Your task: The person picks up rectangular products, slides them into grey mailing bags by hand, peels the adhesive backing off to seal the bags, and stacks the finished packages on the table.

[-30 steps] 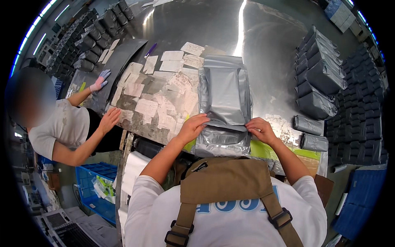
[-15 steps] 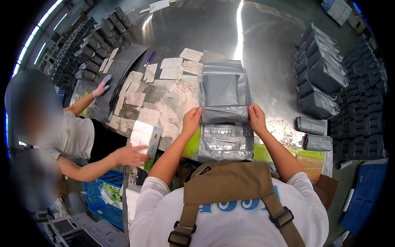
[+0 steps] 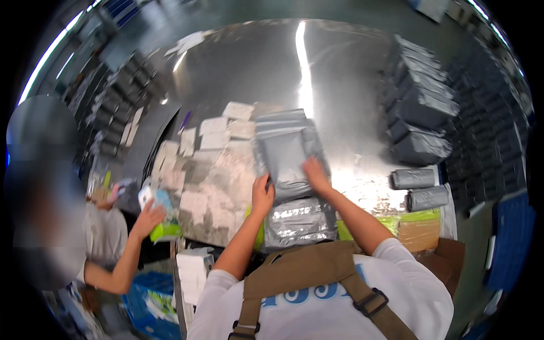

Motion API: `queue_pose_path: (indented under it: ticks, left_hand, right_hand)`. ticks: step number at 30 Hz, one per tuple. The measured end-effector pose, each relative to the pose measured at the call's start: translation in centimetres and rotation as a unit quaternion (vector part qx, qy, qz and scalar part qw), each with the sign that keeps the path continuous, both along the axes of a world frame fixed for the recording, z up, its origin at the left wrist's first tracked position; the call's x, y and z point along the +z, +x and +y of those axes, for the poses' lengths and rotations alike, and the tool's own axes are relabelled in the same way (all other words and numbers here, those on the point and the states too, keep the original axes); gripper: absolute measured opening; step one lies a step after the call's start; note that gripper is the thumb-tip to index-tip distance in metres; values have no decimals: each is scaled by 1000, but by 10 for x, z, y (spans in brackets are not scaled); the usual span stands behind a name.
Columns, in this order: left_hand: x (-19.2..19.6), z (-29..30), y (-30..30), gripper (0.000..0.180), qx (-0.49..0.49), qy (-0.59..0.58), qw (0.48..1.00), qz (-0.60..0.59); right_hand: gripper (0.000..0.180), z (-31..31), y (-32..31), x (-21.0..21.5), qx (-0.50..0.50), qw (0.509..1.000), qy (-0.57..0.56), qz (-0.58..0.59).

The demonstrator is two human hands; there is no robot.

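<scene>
A grey plastic mailing bag (image 3: 283, 153) lies on the metal table in front of me, with a flat rectangular bulge in its middle. My left hand (image 3: 262, 195) is at the bag's lower left edge, fingers curled in against it. On the right side of the bulge rests my right hand (image 3: 316, 174), its fingers smeared by motion. Just below, nearer to me, shiny grey plastic packaging (image 3: 300, 221) lies across the table's front edge.
Filled grey bags (image 3: 422, 102) stand in a row at right, near two grey rolls (image 3: 416, 179). Paper labels (image 3: 214, 133) and a purple pen (image 3: 185, 121) lie at left. A co-worker's hand (image 3: 148, 220) holds a blue, white and green pack (image 3: 160, 198) above a blue crate (image 3: 141, 306).
My hands have let the folded band of the bag down, and my right hand has moved inward onto the bulge. The view has shifted. The co-worker's pack has moved left.
</scene>
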State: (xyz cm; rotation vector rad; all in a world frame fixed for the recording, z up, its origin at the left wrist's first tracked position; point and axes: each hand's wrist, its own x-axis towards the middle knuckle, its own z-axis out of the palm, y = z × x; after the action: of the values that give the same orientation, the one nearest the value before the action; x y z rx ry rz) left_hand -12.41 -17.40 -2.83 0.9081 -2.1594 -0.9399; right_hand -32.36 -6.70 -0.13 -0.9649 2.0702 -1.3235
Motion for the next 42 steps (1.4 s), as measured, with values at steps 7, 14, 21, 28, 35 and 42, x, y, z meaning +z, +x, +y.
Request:
queue_pose_path:
  ticks: [7, 14, 21, 28, 35, 42]
  left_hand:
    - [108, 58, -34, 47, -47, 78, 971, 219]
    - [146, 102, -66, 56, -241, 70, 962, 106]
    - [70, 115, -19, 46, -111, 136, 984, -29]
    - [97, 8, 107, 46, 222, -159, 961, -44]
    - [43, -39, 291, 46, 380, 257, 880, -123]
    - [60, 18, 161, 27, 340, 162, 922, 93]
  right_hand:
    - [86, 48, -31, 102, 85, 952, -171, -241]
    - [93, 189, -187, 259, 44, 991, -24, 126]
    - [90, 236, -334, 256, 65, 860, 107, 495]
    - [90, 239, -327, 226, 0, 771, 65, 633]
    - [44, 131, -121, 116, 63, 921, -145, 357]
    - [85, 40, 83, 61, 246, 963, -45, -103]
